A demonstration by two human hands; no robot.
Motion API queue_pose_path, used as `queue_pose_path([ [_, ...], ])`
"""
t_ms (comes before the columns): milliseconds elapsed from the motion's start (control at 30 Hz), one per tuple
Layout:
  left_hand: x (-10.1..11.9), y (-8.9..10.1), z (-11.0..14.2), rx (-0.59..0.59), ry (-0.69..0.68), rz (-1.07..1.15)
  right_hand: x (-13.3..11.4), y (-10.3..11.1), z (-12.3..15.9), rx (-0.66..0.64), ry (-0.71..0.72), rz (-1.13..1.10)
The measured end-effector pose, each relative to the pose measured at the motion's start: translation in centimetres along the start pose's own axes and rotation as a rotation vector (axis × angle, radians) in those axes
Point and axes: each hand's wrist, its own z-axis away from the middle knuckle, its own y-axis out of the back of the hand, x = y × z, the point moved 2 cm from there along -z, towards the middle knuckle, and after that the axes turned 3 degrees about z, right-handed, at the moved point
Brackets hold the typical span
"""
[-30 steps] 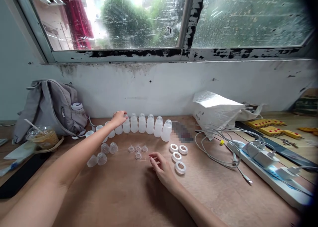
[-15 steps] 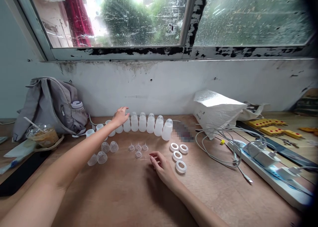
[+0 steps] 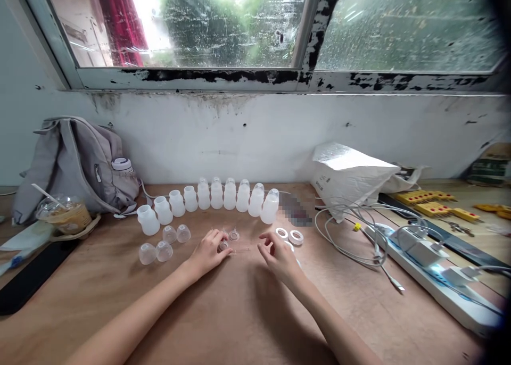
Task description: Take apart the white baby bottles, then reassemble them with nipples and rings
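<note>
My left hand (image 3: 209, 252) is low over the table, thumb and fingers closed round a clear bottle nipple (image 3: 222, 246). Right behind it lies another nipple (image 3: 233, 236); others are partly hidden by the fingers. My right hand (image 3: 281, 256) hovers with loosely curled fingers apart, holding nothing, just left of several white collar rings (image 3: 296, 237), and it partly covers some. Several clear dome caps (image 3: 147, 254) lie left of my left hand. Behind everything runs a curved row of frosted baby bottles: open-necked ones (image 3: 148, 221) on the left, capped ones (image 3: 229, 195) on the right.
A grey backpack (image 3: 75, 163), an iced drink cup (image 3: 66, 216) and a black phone-like slab (image 3: 38, 274) occupy the left. Toward the right are a white bag (image 3: 351, 173), loose cables (image 3: 343, 248), a power strip (image 3: 435, 285) and yellow parts (image 3: 433, 209). A wall stands behind.
My left hand has left the capped bottle in the back row and come down to the nipples, closing round one. My right hand has shifted slightly right, over the rings.
</note>
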Motion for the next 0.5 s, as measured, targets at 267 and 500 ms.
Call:
queue_pose_path([
  [267,1.0,1.2,2.3,0.032,0.042,0.154,3.7,3.0,-1.2,0.042,-0.211,0.340],
  [500,1.2,1.0,5.4,-0.062,0.216,0.356,4.1,2.1,-1.1,-0.144,-0.227,0.383],
])
